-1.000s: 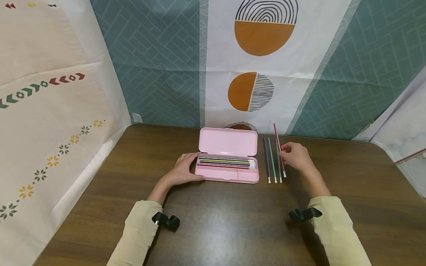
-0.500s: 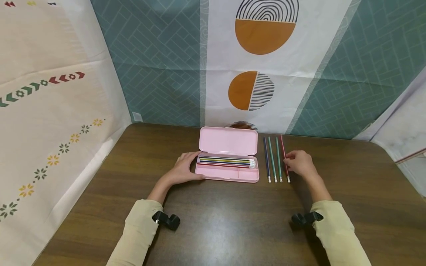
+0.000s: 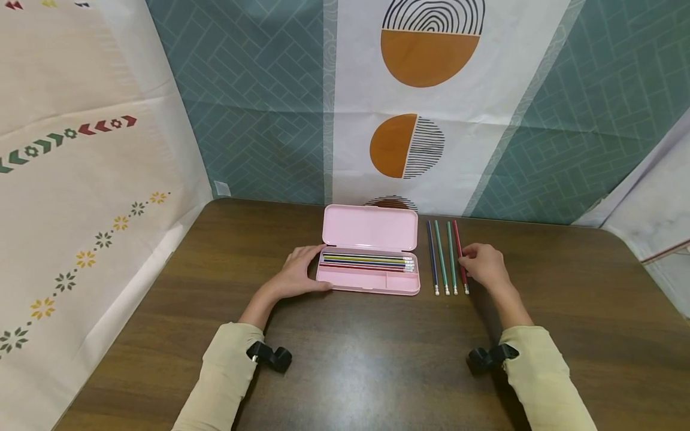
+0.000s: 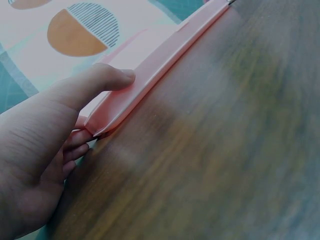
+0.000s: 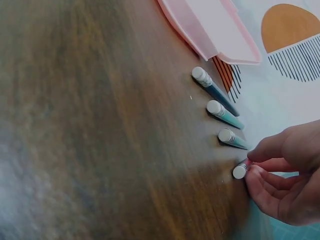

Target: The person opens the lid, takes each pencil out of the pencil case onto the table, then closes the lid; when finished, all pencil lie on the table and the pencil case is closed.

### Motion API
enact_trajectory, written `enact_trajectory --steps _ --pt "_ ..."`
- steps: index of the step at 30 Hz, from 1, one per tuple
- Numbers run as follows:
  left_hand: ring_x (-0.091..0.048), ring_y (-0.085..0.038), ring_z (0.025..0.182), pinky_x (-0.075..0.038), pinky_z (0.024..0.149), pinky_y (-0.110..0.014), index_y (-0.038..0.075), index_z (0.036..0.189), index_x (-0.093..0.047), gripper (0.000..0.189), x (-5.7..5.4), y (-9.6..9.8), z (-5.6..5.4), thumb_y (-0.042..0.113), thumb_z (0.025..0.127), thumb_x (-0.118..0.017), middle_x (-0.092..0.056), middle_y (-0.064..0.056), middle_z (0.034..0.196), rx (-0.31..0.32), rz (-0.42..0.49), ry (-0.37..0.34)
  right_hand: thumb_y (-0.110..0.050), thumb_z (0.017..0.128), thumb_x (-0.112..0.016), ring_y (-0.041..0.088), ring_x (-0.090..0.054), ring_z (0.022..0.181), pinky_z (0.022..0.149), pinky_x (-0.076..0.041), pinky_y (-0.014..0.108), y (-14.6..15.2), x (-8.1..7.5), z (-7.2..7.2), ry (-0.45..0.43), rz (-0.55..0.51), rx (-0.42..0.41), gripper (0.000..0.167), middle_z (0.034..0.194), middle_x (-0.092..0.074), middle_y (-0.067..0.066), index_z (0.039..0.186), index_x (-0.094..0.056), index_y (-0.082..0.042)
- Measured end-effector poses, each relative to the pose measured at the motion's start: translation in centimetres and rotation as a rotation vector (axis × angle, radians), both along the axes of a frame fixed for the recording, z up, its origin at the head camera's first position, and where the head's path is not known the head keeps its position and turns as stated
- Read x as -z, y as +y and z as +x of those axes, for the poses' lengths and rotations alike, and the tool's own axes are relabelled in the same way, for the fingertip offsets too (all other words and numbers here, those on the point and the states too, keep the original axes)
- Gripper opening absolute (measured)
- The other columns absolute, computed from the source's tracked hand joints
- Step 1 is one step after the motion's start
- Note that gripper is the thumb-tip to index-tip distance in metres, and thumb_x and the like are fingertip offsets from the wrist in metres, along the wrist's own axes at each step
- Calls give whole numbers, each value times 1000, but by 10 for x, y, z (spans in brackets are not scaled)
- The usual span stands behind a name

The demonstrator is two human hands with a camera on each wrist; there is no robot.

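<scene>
An open pink pencil case [image 3: 345, 279] lies on the table, its lid [image 3: 369, 227] tipped back. Several pencils [image 3: 366, 261] lie lengthwise in its rear compartment, eraser ends to the right. My left hand [image 3: 295, 274] grips the case's left end, thumb [image 4: 117, 79] on the front wall and fingers round the side. Right of the case, a dark blue pencil [image 3: 433, 257] and two green pencils [image 3: 441, 257] lie side by side, white erasers toward me. Beside them my right hand [image 3: 484, 264] pinches a red pencil [image 3: 458, 242] between thumb and fingers; it lies nearly parallel to the others.
The brown wooden table [image 3: 345, 359] reaches back to a patterned cloth [image 3: 259, 120] hanging behind it. A cream cloth [image 3: 108, 239] borders the left side. The case's front part has a small divided compartment [image 3: 401, 281] at its right.
My right hand has lowered the red pencil to the right of the green ones, turning it nearly parallel, then shifted it very slightly. The left hand has stayed on the pencil case.
</scene>
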State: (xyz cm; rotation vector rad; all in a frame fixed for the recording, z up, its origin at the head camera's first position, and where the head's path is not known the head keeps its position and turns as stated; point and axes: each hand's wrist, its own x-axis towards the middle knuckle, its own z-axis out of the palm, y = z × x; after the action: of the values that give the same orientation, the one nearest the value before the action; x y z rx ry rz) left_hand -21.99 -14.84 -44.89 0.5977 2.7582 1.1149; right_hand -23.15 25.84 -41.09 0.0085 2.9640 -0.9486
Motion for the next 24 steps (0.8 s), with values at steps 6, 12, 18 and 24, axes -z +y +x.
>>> enact_trajectory --steps 6,12,18,24 --pt "-29 -32 132 -25 105 -56 6 148 -37 92 1 -1 0 37 73 -79 -40 -16 145 0 2 -1 -12 91 -57 44 -60 94 80 -46 54 -4 -3 0 56 85 7 32 101 -65 28 111 -60 13" --pt "-29 -32 132 -25 105 -56 7 148 -36 92 0 1 0 38 73 -79 -40 -16 145 -2 -1 -8 -13 93 -57 46 -58 98 78 -45 56 -12 -11 0 80 111 -1 34 105 -64 27 117 -59 11" --pt "-28 -33 133 -26 105 -57 6 149 -35 93 -1 1 1 39 73 -79 -38 -16 146 -3 -4 -14 -7 91 -61 42 -61 97 81 -47 54 -31 -15 -3 159 80 -127 34 108 -63 28 119 -59 12" --pt "-29 -32 133 -24 106 -56 6 148 -37 92 1 1 0 37 72 -79 -40 -16 146 -3 -2 -4 -2 89 -64 37 -63 95 81 -48 51 -60 -13 -5 193 45 -322 30 107 -64 25 116 -63 9"
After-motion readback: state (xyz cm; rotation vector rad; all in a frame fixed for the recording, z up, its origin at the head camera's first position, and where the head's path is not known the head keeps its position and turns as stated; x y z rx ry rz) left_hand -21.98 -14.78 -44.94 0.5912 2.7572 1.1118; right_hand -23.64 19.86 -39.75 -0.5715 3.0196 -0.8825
